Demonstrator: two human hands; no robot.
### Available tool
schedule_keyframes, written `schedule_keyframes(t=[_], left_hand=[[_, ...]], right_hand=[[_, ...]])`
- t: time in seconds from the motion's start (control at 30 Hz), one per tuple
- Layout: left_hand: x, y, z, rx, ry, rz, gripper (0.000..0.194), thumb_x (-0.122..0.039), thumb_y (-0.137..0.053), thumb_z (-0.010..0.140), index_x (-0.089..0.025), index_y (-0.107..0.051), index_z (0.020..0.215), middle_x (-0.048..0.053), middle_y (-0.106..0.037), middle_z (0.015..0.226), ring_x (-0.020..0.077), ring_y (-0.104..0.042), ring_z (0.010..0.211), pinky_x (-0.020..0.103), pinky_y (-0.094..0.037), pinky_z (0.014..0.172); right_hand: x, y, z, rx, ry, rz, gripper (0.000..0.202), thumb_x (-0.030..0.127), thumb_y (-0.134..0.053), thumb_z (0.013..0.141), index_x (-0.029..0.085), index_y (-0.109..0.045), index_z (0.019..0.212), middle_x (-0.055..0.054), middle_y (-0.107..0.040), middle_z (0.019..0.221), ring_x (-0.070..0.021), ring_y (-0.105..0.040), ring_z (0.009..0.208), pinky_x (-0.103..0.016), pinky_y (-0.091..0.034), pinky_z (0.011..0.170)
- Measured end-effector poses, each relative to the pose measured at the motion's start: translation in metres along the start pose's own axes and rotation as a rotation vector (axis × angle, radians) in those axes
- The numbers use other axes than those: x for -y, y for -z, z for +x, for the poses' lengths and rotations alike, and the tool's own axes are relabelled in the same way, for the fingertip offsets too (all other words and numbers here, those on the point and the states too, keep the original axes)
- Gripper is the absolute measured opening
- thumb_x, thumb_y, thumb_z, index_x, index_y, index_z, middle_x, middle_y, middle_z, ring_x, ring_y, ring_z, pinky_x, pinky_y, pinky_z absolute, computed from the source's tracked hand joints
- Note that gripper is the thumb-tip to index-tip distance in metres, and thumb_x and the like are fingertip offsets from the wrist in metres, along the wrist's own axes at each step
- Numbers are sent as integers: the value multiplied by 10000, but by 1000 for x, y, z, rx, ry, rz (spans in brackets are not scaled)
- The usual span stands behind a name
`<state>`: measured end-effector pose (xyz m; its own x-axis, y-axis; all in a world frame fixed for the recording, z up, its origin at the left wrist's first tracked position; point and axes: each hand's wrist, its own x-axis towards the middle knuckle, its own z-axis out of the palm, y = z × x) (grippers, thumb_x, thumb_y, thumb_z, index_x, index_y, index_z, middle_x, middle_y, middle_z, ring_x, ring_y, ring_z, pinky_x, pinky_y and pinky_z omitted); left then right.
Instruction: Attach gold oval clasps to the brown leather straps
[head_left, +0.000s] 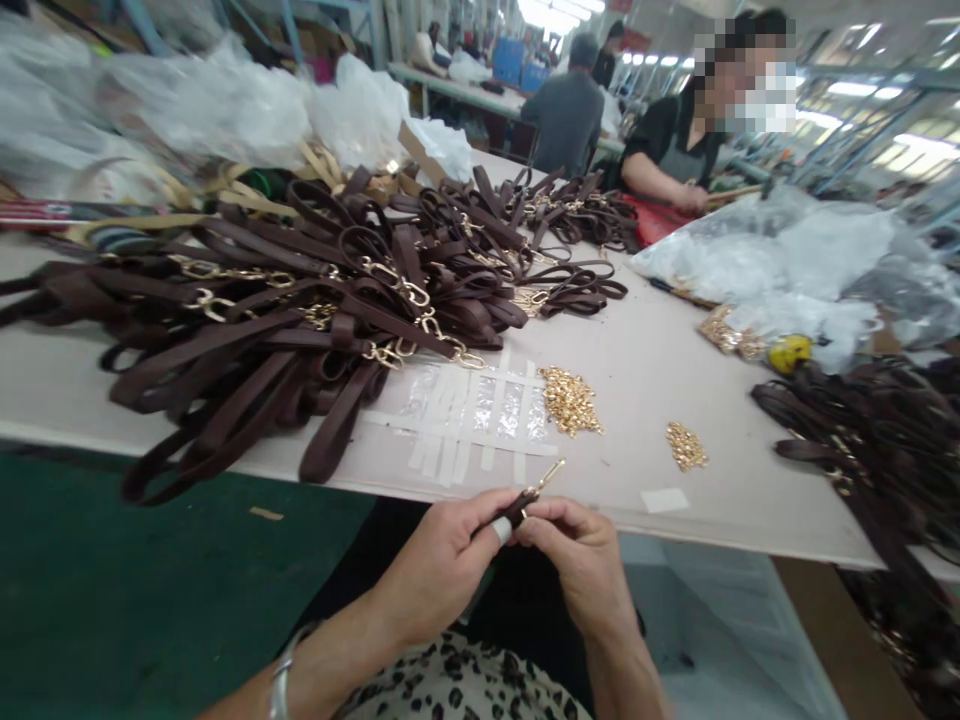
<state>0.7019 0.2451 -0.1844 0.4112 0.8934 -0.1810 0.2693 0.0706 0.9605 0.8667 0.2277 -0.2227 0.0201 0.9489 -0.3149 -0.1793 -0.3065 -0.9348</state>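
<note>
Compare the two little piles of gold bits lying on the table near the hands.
The left pile is larger and spreads wide; the right pile is smaller and tighter. The left pile lies right beside the crossed tape strips; the right pile sits apart on bare table, near a small white patch. Both are loose shiny gold metal pieces, untouched by either hand.

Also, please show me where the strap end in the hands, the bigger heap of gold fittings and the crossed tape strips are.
strap end [517, 512], head view, dark tip between both hands' fingers.
bigger heap of gold fittings [570, 400], head view, heap's middle.
crossed tape strips [469, 420], head view, where strips cross.
</note>
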Motion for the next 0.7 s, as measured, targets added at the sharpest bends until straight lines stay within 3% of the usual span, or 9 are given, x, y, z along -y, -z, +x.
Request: schedule_keyframes(t=[0.1,0.3,0.43,0.6,0.7], left_hand=[[7,3,0,3,-62,191,391,-183,-465,937,-285,-657,1263,-7,-745,1158,193,-666,1118,271,-504,955],[16,4,2,50,-252,469,446,-151,-413,928,-287,-604,1307,2,-764,1103,182,-708,1057,245,-557,867],[17,-2,4,70,-316,488,483,-132,-419,913,-300,-575,1338,1,-768,1073,164,-729,986,212,-560,848],[13,-13,13,48,-336,442,435,-163,-430,922,-289,-607,1299,22,-764,1080,188,-723,999,221,-566,849],[5,-11,24,47,-280,354,379,-207,-445,926,-287,-649,1236,36,-757,1092,198,-730,937,229,-584,792]], right_hand=[[-3,0,0,-6,-5,52,99,256,-807,677,183,-742,689,-7,-731,683,-136,-618,650,-266,-490,670],[-12,3,-2,-32,-3,159,116,192,-814,645,165,-703,667,6,-714,698,-114,-596,667,-242,-473,679],[-16,6,-3,-111,27,228,257,112,-790,596,196,-570,699,47,-664,658,-119,-579,634,-242,-471,628],[-5,7,-5,-124,79,173,272,124,-746,646,222,-521,763,61,-630,679,-129,-585,644,-248,-487,619],[9,28,2,-110,157,-35,196,230,-737,731,234,-562,822,45,-646,724,-145,-611,673,-264,-502,642]])
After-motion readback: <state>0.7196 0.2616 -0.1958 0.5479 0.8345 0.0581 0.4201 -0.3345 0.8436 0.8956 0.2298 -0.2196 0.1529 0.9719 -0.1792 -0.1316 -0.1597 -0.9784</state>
